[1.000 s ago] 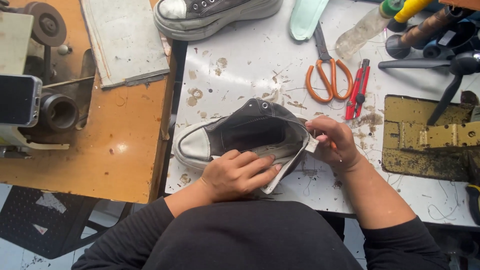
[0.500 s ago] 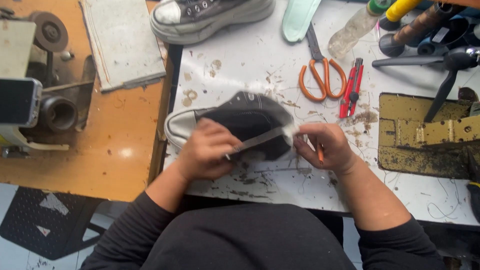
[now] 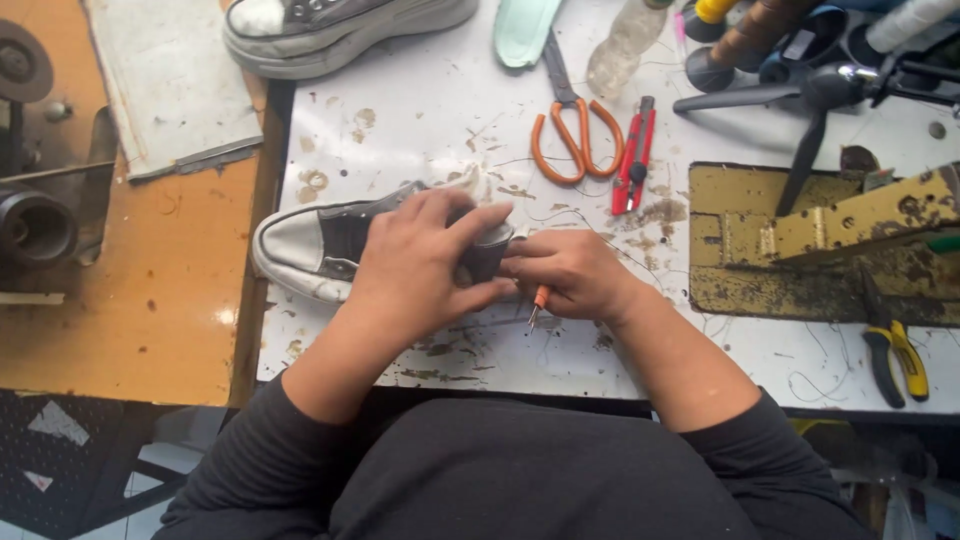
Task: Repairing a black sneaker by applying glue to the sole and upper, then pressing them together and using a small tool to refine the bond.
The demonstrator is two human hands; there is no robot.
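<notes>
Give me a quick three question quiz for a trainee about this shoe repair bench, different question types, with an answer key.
1. True or false: the left hand rests on top of the dark sneaker with the white toe cap.
2. Which tool lies right beside the orange-handled scissors? A) red utility knife B) hammer C) paintbrush
3. Fill in: the right hand holds a small tool with an ______ handle, its tip pointing down at the white table.

Key: 1 true; 2 A; 3 orange.
</notes>
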